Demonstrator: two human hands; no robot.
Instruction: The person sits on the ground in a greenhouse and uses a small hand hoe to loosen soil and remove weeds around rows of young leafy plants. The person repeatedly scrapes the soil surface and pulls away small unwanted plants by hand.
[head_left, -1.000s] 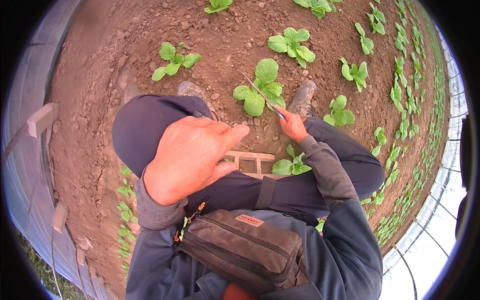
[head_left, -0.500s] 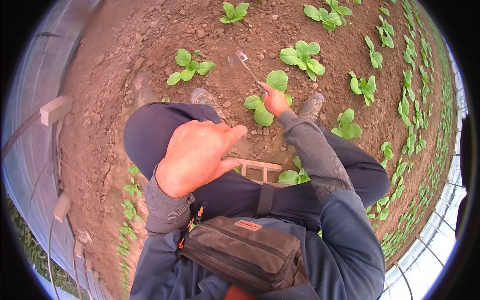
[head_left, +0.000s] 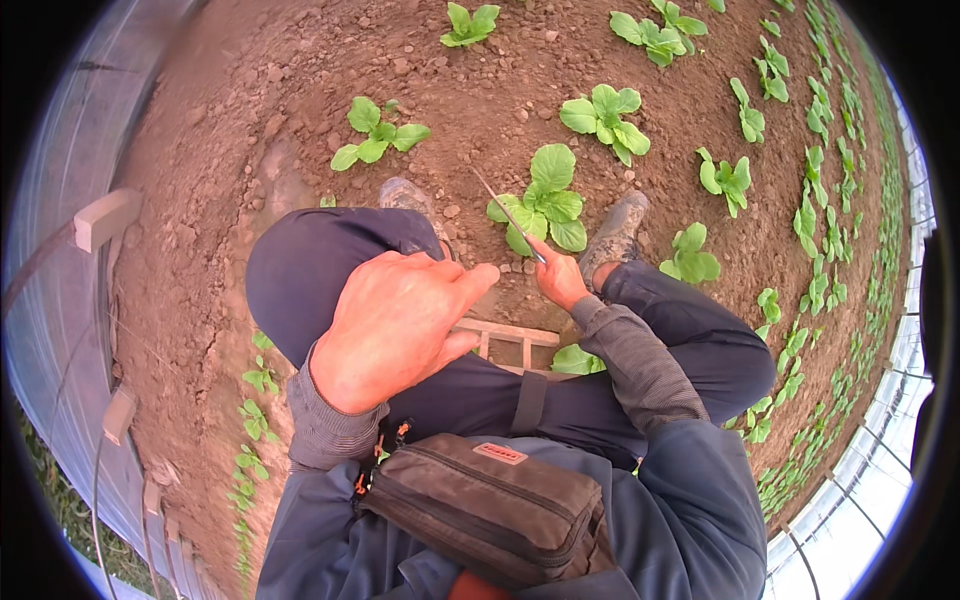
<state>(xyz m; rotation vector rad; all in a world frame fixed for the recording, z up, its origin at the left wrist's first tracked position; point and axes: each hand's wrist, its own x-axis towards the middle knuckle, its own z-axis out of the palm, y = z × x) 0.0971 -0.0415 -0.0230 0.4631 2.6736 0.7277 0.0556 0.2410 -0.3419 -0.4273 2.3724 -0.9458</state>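
A right hand [head_left: 560, 280] grips one thin knife [head_left: 508, 214], blade tip just beside one leafy seedling [head_left: 545, 200] that stands between two muddy boots [head_left: 615, 228]. The left hand [head_left: 395, 325] rests on the knee, fingers [head_left: 462, 285] loosely spread, holding nothing. One brown pouch [head_left: 490, 505] hangs well below the seedling.

Open soil left of the seedling, crowded rows to its right

Taking the broad-leaved seedling [head_left: 545, 200] between the two muddy boots as landmark: the thin blade [head_left: 508, 214] in the right hand [head_left: 558, 278] slants across its left edge, and the left boot [head_left: 405, 195] and right boot [head_left: 615, 230] hem it in on either side. Left of it lies bare, lumpy soil [head_left: 250, 150], broken only by one small plant [head_left: 375, 130]. Behind and to its right, more seedlings [head_left: 605, 118] stand close in rows. Below it, the left hand [head_left: 395, 325] rests on the knee, over a small wooden frame [head_left: 510, 340].
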